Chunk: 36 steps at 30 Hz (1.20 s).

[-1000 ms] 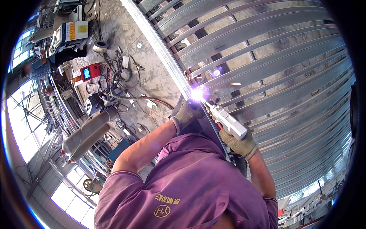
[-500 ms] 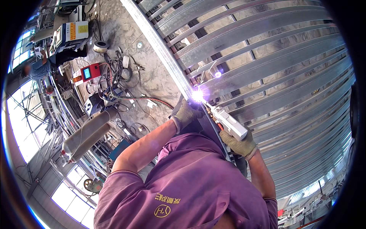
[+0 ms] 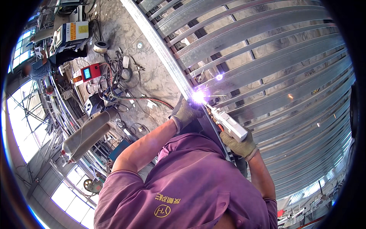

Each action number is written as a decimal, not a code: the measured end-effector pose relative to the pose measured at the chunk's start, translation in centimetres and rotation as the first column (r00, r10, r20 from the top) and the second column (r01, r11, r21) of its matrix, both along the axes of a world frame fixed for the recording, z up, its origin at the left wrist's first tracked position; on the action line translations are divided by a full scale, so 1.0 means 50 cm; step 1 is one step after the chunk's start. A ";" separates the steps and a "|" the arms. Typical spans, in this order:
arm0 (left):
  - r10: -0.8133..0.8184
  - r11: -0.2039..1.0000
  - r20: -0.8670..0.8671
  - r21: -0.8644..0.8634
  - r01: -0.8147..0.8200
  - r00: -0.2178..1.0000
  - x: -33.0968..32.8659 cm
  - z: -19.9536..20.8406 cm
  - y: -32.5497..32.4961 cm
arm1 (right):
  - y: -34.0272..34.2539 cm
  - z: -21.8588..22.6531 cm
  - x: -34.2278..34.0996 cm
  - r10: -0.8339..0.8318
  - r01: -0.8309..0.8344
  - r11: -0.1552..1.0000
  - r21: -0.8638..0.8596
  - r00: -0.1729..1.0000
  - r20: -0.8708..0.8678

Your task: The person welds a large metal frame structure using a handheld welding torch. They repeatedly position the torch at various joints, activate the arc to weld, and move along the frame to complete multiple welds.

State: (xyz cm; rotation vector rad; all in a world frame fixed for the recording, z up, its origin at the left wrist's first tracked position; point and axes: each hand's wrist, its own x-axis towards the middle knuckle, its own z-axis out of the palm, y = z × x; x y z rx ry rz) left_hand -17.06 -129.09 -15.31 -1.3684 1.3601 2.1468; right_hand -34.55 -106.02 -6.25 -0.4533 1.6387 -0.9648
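My right hand point(image 3: 239, 144), in a worn work glove, is closed around a white hand-held welding torch point(image 3: 231, 125). The torch's tip points up and left at a bright violet-white glare point(image 3: 198, 97), which hides the spot being welded. That spot lies where a long galvanized metal rail point(image 3: 156, 45) meets the grey metal slats point(image 3: 248, 78). Close to the glare, my gloved left hand point(image 3: 187, 115) grips the rail's edge; some of its fingertips are lost in the light.
Many parallel slats spread across the right side. On the floor at left lie tangled cables point(image 3: 114, 76), a red box with a lit screen point(image 3: 90, 72) and grey gas cylinders point(image 3: 88, 133). A white machine point(image 3: 72, 32) stands at the far left.
The glare and the torch have shifted very slightly right and down. Orange sparks now show over the slats at right. My left hand has stayed in place.
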 end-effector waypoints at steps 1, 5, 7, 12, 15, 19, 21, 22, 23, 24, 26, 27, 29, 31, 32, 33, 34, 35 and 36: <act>-0.010 1.000 0.009 -0.012 0.010 1.000 0.001 -0.004 0.001 | 0.000 0.000 0.000 0.001 -0.001 1.000 -0.009 1.000 -0.013; -0.038 0.998 0.030 -0.039 0.039 0.999 0.003 -0.021 0.000 | 0.001 -0.001 -0.003 0.029 -0.029 0.999 0.016 1.000 -0.012; 0.023 1.000 0.019 0.017 -0.023 1.000 0.002 -0.019 -0.002 | 0.003 0.000 0.000 -0.016 0.014 0.999 0.038 0.999 0.043; 0.513 0.749 0.110 0.428 -0.507 0.851 0.030 -0.118 0.019 | 0.001 0.003 -0.002 0.010 -0.010 1.000 0.024 1.000 0.010; -0.133 0.989 0.056 -0.052 0.136 0.990 -0.005 -0.005 -0.011 | 0.005 -0.004 0.001 0.024 -0.024 1.000 0.019 1.000 0.019; 0.155 0.986 -0.117 0.088 -0.145 0.981 -0.016 -0.016 0.006 | 0.000 0.011 -0.006 -0.016 0.016 1.000 -0.006 1.000 0.011; 0.309 0.933 -0.140 0.235 -0.272 0.941 -0.005 -0.034 0.009 | -0.001 0.009 -0.005 0.012 -0.013 1.000 -0.017 0.999 -0.030; 0.335 0.911 -0.140 0.300 -0.283 0.932 -0.001 -0.044 0.008 | -0.001 0.006 -0.006 0.015 -0.015 1.000 -0.003 1.000 -0.015; 0.150 0.975 -0.104 0.181 -0.130 0.983 -0.003 -0.021 -0.011 | 0.002 0.003 -0.003 0.013 -0.013 1.000 0.012 1.000 -0.003; 0.080 0.990 -0.084 0.127 -0.069 0.993 0.001 -0.024 -0.015 | 0.004 0.001 -0.001 0.011 -0.011 1.000 0.027 1.000 0.009; 0.058 0.995 -0.068 0.082 -0.053 0.996 0.022 -0.054 -0.007 | 0.004 0.001 0.001 0.033 -0.032 0.999 0.019 0.999 -0.019; 0.285 0.917 -0.008 0.294 -0.270 0.959 0.023 -0.073 0.000 | 0.003 0.002 -0.001 0.047 -0.047 0.999 0.015 0.998 -0.033; 0.684 0.256 0.412 0.637 -0.727 0.602 0.008 -0.111 0.005 | -0.004 0.014 -0.007 0.068 -0.066 0.998 0.023 0.996 -0.065; 0.664 -0.215 0.657 0.625 -0.751 0.357 0.015 -0.148 0.003 | -0.005 0.017 -0.006 0.070 -0.069 0.997 0.022 0.995 -0.064; 0.697 -0.108 0.583 0.661 -0.743 0.418 0.016 -0.155 0.003 | -0.001 0.011 -0.005 0.064 -0.063 0.998 0.016 0.997 -0.049; 0.723 0.072 0.460 0.691 -0.719 0.515 0.025 -0.156 0.009 | 0.002 0.008 -0.005 0.058 -0.058 0.998 0.010 0.998 -0.034; 0.723 0.254 0.334 0.686 -0.682 0.605 0.031 -0.160 0.012 | 0.004 0.007 -0.006 0.065 -0.065 0.998 0.016 0.997 -0.038; 0.664 0.494 0.168 0.633 -0.596 0.728 0.011 -0.107 0.012 | 0.007 0.004 -0.003 0.063 -0.062 0.998 0.026 0.997 -0.042; 0.600 0.628 0.043 0.594 -0.504 0.799 0.018 -0.097 0.011 | 0.008 0.004 -0.002 0.069 -0.068 0.997 0.030 0.997 -0.044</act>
